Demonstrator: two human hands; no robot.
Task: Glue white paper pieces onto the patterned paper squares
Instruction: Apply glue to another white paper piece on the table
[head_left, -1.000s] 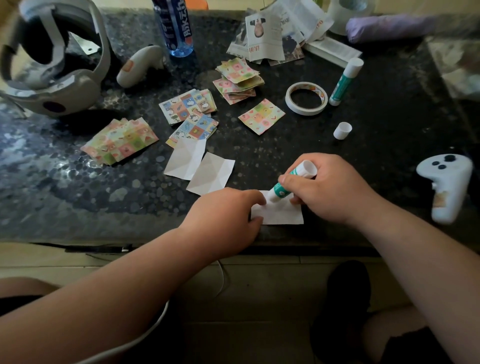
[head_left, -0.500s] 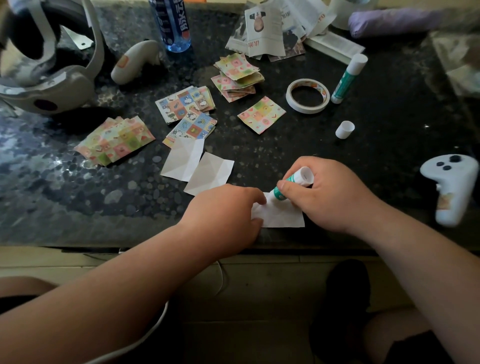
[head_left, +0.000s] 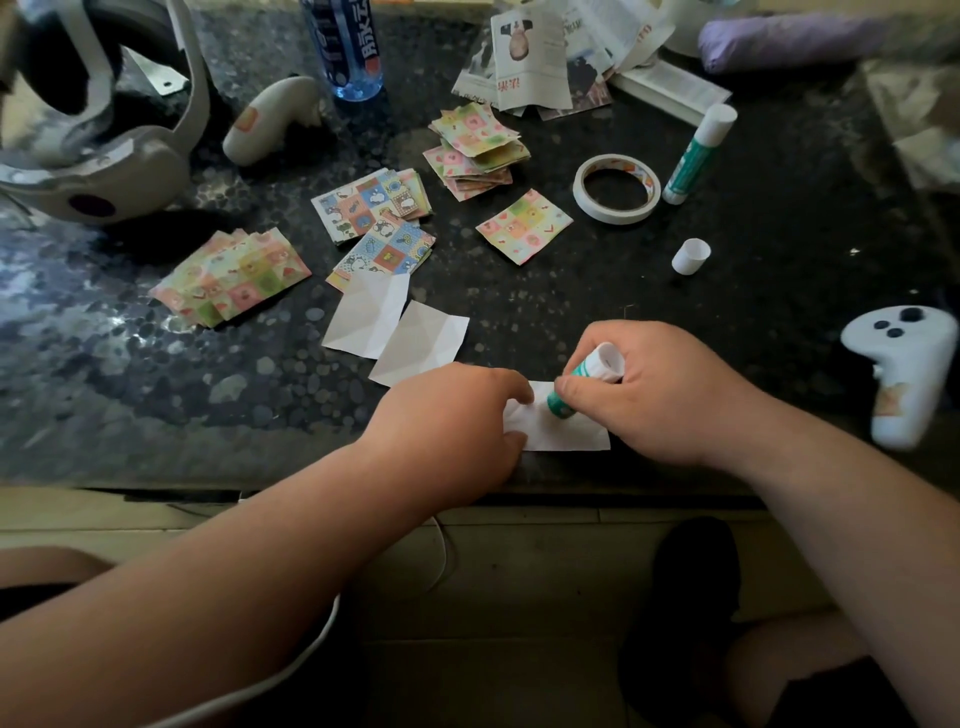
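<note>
Left hand (head_left: 447, 421): knuckles up, forearm coming in from the lower left; the curled forefinger and thumb hold down the left edge of the paper (head_left: 569, 435).
Right hand (head_left: 660, 395): wrapped around the glue stick (head_left: 584, 375), thumb along the barrel. The stick is tilted, green tip down on the paper and white end up and to the right.
Paper: flat on the table (head_left: 779, 322), between the two hands.
Squares: one lone square (head_left: 524, 226) lies well beyond the hands, with stacks (head_left: 475, 150) behind it and to its left.
Sheets: two white sheets (head_left: 421, 343) lie just beyond the left hand, the nearer one close to its knuckles.
Front edge: the paper's near side lies close to it; both forearms cross it.
Open room: bare dark top runs from the right hand up to the cap (head_left: 691, 255) and tape (head_left: 617, 188).
Right side: a controller (head_left: 904, 364) sits near the right forearm.
</note>
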